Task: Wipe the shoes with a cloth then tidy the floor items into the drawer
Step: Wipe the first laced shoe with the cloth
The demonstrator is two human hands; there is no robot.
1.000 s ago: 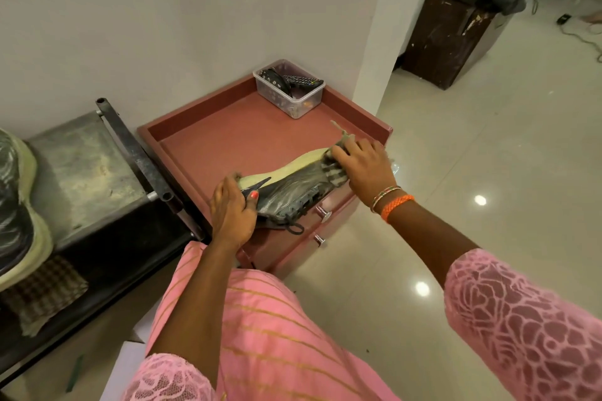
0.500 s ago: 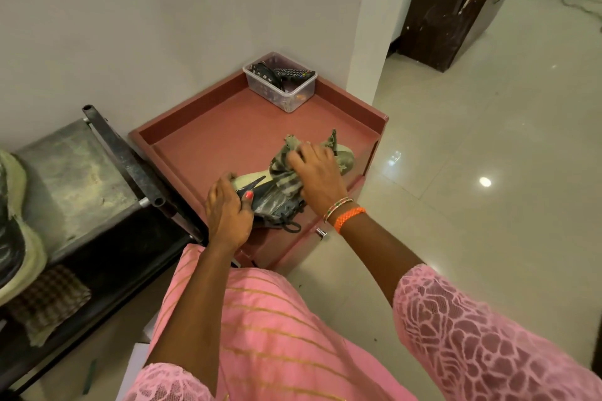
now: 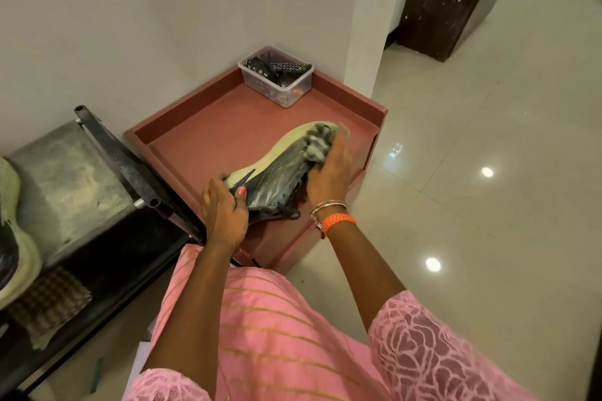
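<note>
Item: one dark sneaker with a pale sole, lying on its side near the front edge of the red-brown cabinet top, toe toward the right edge. Left hand grips the heel end, thumb curled over the collar. Right hand presses a striped cloth against the toe, fingers bent round the bunched fabric (this hand is motion-blurred, so the exact finger lie is unclear). Risks, as judged: the shoe sits close to the front edge, and a hard stroke toward the toe could pull it from the heel grip and tip it over the raised rim onto the tiled floor; a loose lace trails by the front rim and could catch the cloth; a long sweep toward the back corner could knock the clear plastic box of remote controls. Second sneaker waits at the left end of the metal rack, judged still to be wiped. Change: half a second ago the cloth and right hand lay over the shoe's middle; they are now at the toe, and more of the upper shows.
</note>
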